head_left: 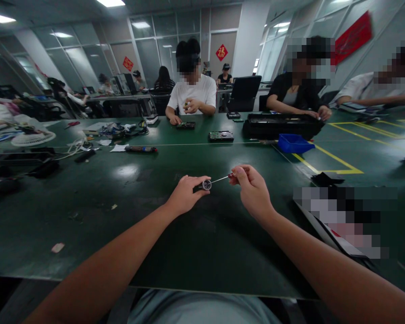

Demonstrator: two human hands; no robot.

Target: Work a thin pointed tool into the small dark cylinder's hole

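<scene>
My left hand (186, 193) is closed around a small dark cylindrical part with a round silver end (206, 184), held just above the green table (128, 216). My right hand (251, 189) pinches the far end of a thin metal rod or wire (220, 180) that runs from the silver end to my fingertips. Both hands hover over the middle of the table, a short gap between them.
A blue bin (294, 143) and a long black tray (280, 125) lie ahead right, circuit boards (220, 136) farther back. Cables, a white fan (32, 137) and tools clutter the left. Other people sit across the table. A dark device (327, 179) lies at right.
</scene>
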